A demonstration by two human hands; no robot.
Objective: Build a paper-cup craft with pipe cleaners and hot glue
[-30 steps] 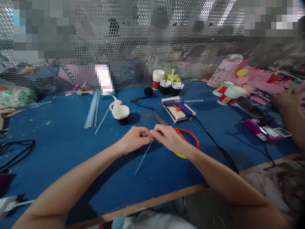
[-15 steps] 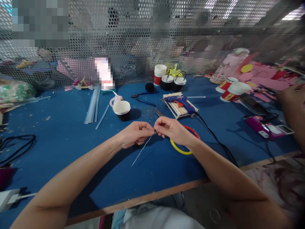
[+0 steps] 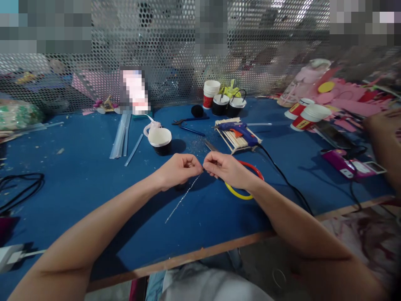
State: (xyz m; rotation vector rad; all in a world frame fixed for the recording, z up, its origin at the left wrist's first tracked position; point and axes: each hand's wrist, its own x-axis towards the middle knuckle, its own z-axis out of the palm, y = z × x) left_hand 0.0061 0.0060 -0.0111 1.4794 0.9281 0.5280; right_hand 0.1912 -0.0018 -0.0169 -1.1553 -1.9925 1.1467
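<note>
My left hand [image 3: 180,170] and my right hand [image 3: 224,168] meet above the middle of the blue table, fingertips pinched almost together. Between them they hold the upper end of a thin, silvery twisted strand [image 3: 182,200], which slants down to the lower left. Fingers hide its pinched end. Scissors [image 3: 240,195] with red and yellow handles lie under my right hand, their blade tip pointing away. Beyond my left hand stands a black paper cup with a white inside [image 3: 160,138].
A blue glue gun [image 3: 241,133] rests on a wooden-stick rack, its cord running to the right front. Pliers [image 3: 191,126], clear glue sticks [image 3: 119,138] and several cups lie further back. A purple power strip [image 3: 351,163] sits at right, near another person's arm [image 3: 384,142]. Perforated metal mesh [image 3: 175,54] closes the back.
My fingertips stay pinched close together, the wrists slightly shifted. More of the silvery strand shows, its free end lower and further left. The view has tilted slightly.
</note>
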